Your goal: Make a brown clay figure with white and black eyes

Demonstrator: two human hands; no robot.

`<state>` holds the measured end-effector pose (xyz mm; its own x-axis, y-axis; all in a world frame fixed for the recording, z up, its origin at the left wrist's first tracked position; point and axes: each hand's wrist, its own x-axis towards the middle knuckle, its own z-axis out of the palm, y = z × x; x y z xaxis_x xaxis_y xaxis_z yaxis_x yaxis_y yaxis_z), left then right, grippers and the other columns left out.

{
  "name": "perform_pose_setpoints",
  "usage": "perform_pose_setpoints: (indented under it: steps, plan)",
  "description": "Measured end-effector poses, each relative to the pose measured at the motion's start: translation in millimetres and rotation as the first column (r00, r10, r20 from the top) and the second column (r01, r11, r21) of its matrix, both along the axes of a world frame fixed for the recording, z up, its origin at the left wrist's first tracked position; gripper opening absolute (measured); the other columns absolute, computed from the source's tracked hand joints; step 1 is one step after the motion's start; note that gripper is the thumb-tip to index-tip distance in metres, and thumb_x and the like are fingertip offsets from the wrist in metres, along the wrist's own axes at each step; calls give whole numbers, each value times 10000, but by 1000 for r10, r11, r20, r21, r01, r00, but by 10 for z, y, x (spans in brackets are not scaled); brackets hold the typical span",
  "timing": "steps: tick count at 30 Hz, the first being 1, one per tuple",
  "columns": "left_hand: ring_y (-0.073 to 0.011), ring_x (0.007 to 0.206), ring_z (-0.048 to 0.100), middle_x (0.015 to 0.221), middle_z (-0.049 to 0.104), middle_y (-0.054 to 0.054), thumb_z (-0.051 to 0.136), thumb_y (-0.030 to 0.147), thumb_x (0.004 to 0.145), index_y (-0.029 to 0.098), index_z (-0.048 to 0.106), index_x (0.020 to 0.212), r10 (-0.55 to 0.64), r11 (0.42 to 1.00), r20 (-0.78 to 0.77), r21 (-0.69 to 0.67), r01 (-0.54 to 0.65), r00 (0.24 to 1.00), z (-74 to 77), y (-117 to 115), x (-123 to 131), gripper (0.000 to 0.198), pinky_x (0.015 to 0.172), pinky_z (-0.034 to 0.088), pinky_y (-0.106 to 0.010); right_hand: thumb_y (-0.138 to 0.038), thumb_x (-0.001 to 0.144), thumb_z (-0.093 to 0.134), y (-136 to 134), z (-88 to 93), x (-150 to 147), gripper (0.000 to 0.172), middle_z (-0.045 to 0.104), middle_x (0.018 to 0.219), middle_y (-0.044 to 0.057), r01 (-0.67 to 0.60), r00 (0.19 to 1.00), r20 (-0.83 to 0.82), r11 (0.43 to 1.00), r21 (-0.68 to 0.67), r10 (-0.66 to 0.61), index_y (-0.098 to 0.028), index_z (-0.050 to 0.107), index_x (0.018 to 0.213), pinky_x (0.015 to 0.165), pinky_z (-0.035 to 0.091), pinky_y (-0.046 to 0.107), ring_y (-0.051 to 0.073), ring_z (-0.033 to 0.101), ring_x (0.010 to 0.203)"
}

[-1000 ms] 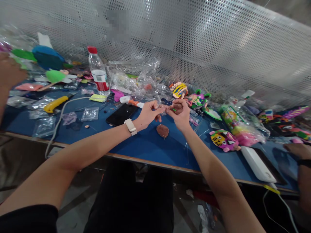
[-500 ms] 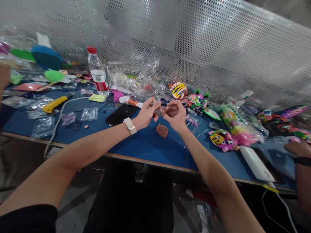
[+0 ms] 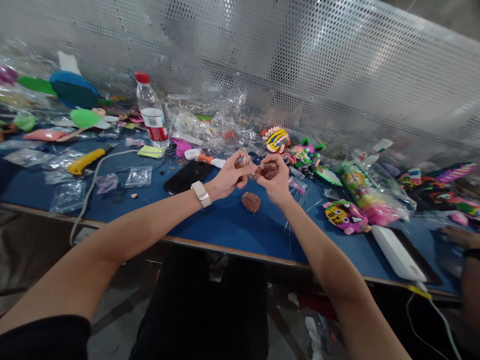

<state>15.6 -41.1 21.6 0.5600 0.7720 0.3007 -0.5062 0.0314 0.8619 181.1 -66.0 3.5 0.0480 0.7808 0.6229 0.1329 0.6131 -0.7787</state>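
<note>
My left hand (image 3: 229, 176) and my right hand (image 3: 273, 179) meet above the blue table (image 3: 225, 225), fingertips nearly touching. In my right hand, fingers curled, sits a lump of brown clay (image 3: 267, 171). My left hand pinches at the edge of that lump, beside a bit of clear plastic wrap (image 3: 245, 160). A second brown clay piece (image 3: 251, 201), flat and oval, lies on the table just below my hands. A white band is on my left wrist (image 3: 201, 194).
A black phone (image 3: 187, 176) lies left of my hands; behind it stand a water bottle (image 3: 151, 113) and crumpled plastic bags (image 3: 210, 125). Colourful clay figures (image 3: 347, 216) and a white power bank (image 3: 397, 252) are at right. Another person's hand (image 3: 459, 235) rests at far right. A yellow knife (image 3: 84, 160) lies left.
My hands stayed together, kneading at the brown lump with small finger shifts. The other person's hand at far left has left the view; the one at far right shifted slightly.
</note>
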Motion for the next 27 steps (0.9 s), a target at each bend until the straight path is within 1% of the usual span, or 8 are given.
perform_pose_setpoints:
  steps: [4,9,11,13,16,19,23,27]
  plan:
    - [-7,336,387,626,529,138,858,386,851,238,433,934,-5,1000,-37,-5,5,999,6,7,-11,458,345,261,-162,-205,689,828,-9,-6,-24,431,605,822,-57,-51,999,-1,999,-4,51,-275,524,987,636,561,284,132,648,695]
    - [-39,343,412,641,598,97,725,313,967,255,494,1141,-22,999,-74,-37,19,997,37,18,-56,295,357,279,-171,-210,685,820,-15,13,-16,422,587,832,-58,-59,998,-9,998,-13,59,-276,521,976,660,565,293,132,644,701]
    - [-31,327,414,731,666,59,656,292,1009,245,539,1243,-49,998,-98,-37,45,994,51,13,-83,265,345,282,-182,-226,699,815,1,25,26,416,563,826,-62,-65,997,-36,998,-21,64,-279,508,975,657,567,293,130,634,692]
    - [-22,322,440,875,734,9,590,294,1049,252,558,1377,-75,997,-128,-18,73,989,53,6,-103,332,332,286,-190,-215,696,799,29,32,91,415,535,815,-65,-56,996,-74,998,-23,54,-283,501,976,651,564,284,129,625,694]
    - [-29,369,521,1104,776,-56,504,308,1093,309,473,1564,-114,993,-153,-4,115,982,37,-8,-109,472,353,363,-191,-151,649,767,71,29,182,427,520,815,-62,-36,992,-125,999,-24,32,-282,517,969,630,538,265,127,609,700]
    - [-33,409,561,1235,769,-85,452,290,1110,341,372,1643,-145,989,-151,-39,141,978,33,-23,-102,541,390,427,-188,-130,633,750,81,25,198,418,523,832,-56,-42,988,-147,999,-28,38,-280,527,954,630,533,269,121,592,687]
    - [-45,405,575,1106,799,-63,421,241,1113,329,290,1681,-165,982,-112,-108,153,980,66,-40,-101,589,398,434,-185,-160,649,737,54,47,138,386,513,821,-58,-51,988,-145,998,-31,46,-283,520,944,645,552,283,121,578,671]
    - [-61,394,587,973,793,-27,434,237,1110,323,265,1688,-178,976,-106,-142,163,978,89,-33,-102,608,389,431,-189,-152,640,768,40,62,128,406,516,821,-64,-98,982,-165,995,-17,94,-278,531,945,639,553,272,117,590,684]
